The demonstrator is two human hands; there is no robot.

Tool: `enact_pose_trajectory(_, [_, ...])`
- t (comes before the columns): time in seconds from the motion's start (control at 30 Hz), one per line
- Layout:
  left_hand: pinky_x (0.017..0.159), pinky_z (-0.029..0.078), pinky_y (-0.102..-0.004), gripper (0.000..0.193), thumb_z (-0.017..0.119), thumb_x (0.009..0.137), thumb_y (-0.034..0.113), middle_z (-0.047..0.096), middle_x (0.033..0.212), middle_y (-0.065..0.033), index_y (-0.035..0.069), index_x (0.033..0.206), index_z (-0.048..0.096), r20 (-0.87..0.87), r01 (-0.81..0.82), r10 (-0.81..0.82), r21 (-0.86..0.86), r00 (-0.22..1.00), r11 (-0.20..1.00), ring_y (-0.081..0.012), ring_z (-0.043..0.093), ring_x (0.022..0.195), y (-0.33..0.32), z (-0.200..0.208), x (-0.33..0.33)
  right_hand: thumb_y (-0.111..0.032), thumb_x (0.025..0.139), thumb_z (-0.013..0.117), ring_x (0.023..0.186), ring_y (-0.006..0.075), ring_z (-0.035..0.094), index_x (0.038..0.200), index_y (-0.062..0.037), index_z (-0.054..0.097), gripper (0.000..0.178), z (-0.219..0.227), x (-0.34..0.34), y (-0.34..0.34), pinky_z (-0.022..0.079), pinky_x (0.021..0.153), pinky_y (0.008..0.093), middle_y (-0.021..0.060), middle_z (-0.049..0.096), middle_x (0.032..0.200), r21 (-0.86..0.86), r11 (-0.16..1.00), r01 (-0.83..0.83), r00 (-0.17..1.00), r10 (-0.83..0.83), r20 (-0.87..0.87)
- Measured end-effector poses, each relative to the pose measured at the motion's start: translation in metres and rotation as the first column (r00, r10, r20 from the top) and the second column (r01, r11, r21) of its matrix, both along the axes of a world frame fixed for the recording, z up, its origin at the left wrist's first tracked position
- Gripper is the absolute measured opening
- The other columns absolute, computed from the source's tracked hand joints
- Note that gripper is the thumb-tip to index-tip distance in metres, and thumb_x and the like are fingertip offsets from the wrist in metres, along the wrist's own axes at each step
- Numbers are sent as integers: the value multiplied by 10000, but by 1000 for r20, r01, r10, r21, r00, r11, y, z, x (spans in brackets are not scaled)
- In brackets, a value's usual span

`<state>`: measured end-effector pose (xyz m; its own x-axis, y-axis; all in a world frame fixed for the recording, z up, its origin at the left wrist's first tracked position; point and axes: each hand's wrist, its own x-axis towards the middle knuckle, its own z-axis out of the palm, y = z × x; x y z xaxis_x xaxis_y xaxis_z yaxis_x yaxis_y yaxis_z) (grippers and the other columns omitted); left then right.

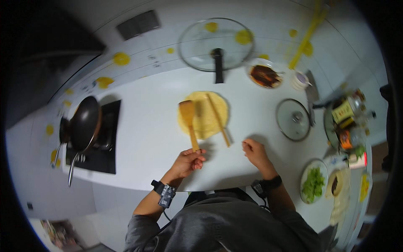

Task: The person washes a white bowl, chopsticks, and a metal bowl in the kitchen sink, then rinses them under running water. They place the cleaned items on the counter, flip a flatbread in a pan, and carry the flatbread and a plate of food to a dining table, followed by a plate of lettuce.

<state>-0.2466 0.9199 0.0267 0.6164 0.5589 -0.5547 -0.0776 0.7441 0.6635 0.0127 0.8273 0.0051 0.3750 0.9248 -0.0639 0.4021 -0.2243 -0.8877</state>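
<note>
My left hand [189, 163] grips the end of a wooden spatula's handle. The spatula [187, 113] has its flat blade over the left part of a round, yellow, pancake-like sheet [203, 122]. Whether the blade touches the sheet I cannot tell. A thin wooden stick [218, 119] slants across the sheet's right side, its lower end past the edge on the white counter [147, 126]. To the right of that end is my right hand [255, 153], fingers curled into a loose fist, with nothing visible in it and apart from the stick.
Left, a dark frying pan [86, 122] sits over a black cooktop [110, 143]. Behind the sheet stands a large glass lid [193, 50]; a smaller lid [287, 122] lies right. A sauce plate [256, 67], a plate of lettuce [305, 178] and bottles [348, 111] line the right side.
</note>
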Motion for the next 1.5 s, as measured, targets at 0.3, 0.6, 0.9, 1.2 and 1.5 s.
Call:
enact_pose_trajectory(0.3, [514, 423, -255, 223, 474, 864, 208, 524, 596, -28, 0, 845, 550, -467, 315, 10, 612, 884, 725, -101, 495, 547, 14, 24, -76, -149, 854, 486, 668, 128, 533, 935, 8, 499, 177, 39, -153, 72, 439, 581, 261, 86, 565, 783, 50, 861, -505, 831, 501, -242])
enact_pose_trajectory(0.6, [582, 443, -228, 217, 484, 868, 192, 556, 733, -48, 7, 963, 547, -72, -45, 148, 750, 986, 659, -107, 526, 619, 19, 67, -254, -150, 896, 385, 636, 95, 511, 915, -14, 435, 147, 98, -367, 154, 424, 577, 216, 63, 534, 728, 350, 732, -584, 659, 680, -321])
enact_pose_trajectory(0.9, [521, 427, -222, 196, 524, 835, 164, 539, 631, -55, -22, 881, 564, -68, -528, 589, 370, 805, 764, -127, 507, 541, -27, 18, -405, -186, 813, 507, 401, 80, 370, 774, -78, 449, 128, 114, -507, 253, 271, 337, 212, 25, 450, 564, -69, 717, -694, 412, 315, -855])
enact_pose_trajectory(1.2, [445, 430, -224, 185, 498, 853, 160, 553, 598, -56, -14, 854, 560, 52, -443, 444, 249, 894, 861, -127, 504, 459, -1, -5, -387, -211, 807, 480, 414, 162, 448, 782, -20, 487, 193, 107, -525, 247, 364, 365, 281, 87, 497, 573, -92, 814, -574, 412, 190, -891])
enact_pose_trajectory(1.5, [433, 432, -212, 201, 477, 862, 178, 564, 604, -54, -7, 856, 556, 33, -227, 225, 224, 974, 948, -126, 517, 452, 24, -6, -328, -201, 793, 532, 458, 121, 505, 840, 1, 544, 207, 87, -409, 184, 417, 395, 243, 67, 540, 603, 196, 821, -536, 602, 534, -594])
